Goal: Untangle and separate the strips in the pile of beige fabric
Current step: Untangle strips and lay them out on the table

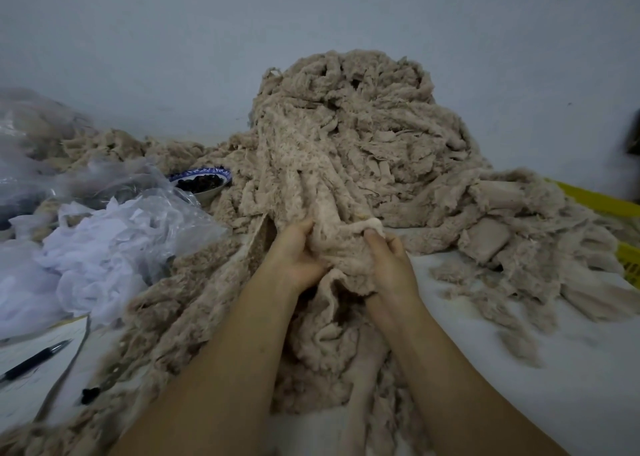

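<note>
Snagging is the likeliest trouble. The left hand (294,255) curls round one edge of a fuzzy beige strip (341,248). The right hand (391,265) pinches a fold of it just beside, thumb on top, so both hands are closed on the same cloth. That strip runs up into the big pile (363,126) heaped against the wall, and other strips lie over it there. A hard pull toward the body could, I judge, tighten the tangle, tear off loose fluff, or drag the heap down over the bowl (208,197) at its left foot. The strip's long axis runs from the pile toward the person. Its far end is buried in the heap, and its near end trails down between the forearms onto the table (519,369).
</note>
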Action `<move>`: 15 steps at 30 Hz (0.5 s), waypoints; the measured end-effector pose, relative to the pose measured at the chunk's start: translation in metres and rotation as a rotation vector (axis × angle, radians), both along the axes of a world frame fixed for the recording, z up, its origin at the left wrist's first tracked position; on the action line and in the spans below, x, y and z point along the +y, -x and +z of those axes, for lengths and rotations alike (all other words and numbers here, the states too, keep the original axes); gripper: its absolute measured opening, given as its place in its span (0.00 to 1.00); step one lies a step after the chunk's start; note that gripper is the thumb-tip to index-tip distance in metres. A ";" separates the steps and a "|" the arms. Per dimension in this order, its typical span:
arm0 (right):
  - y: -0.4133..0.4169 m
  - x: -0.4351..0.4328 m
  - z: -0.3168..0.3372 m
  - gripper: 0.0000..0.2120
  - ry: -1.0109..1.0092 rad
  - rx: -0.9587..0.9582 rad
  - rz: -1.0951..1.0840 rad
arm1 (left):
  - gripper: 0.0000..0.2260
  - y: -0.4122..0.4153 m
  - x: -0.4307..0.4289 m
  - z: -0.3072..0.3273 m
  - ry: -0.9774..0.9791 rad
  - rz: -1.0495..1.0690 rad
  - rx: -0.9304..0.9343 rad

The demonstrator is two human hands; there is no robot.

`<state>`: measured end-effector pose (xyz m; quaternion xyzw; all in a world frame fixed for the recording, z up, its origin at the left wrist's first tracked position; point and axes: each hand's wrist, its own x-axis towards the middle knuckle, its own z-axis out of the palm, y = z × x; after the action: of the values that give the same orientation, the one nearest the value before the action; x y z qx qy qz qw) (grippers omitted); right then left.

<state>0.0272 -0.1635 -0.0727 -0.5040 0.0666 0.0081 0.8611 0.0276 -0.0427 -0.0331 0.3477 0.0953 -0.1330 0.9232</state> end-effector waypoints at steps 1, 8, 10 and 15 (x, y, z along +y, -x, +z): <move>0.000 0.000 0.001 0.02 -0.057 0.004 0.025 | 0.21 0.001 0.001 0.000 -0.041 -0.044 -0.032; 0.006 0.007 0.004 0.09 -0.044 0.019 0.143 | 0.13 -0.005 0.006 0.010 -0.152 0.068 0.084; 0.011 0.010 0.006 0.10 0.045 0.023 0.139 | 0.23 -0.016 0.015 0.011 -0.006 0.180 0.116; 0.012 0.006 0.007 0.13 0.122 -0.023 0.081 | 0.13 -0.030 0.035 0.012 0.254 0.305 0.082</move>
<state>0.0156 -0.1575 -0.0652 -0.5581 0.0365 0.0329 0.8283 0.0573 -0.0079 -0.0213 0.2043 0.1669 -0.0164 0.9644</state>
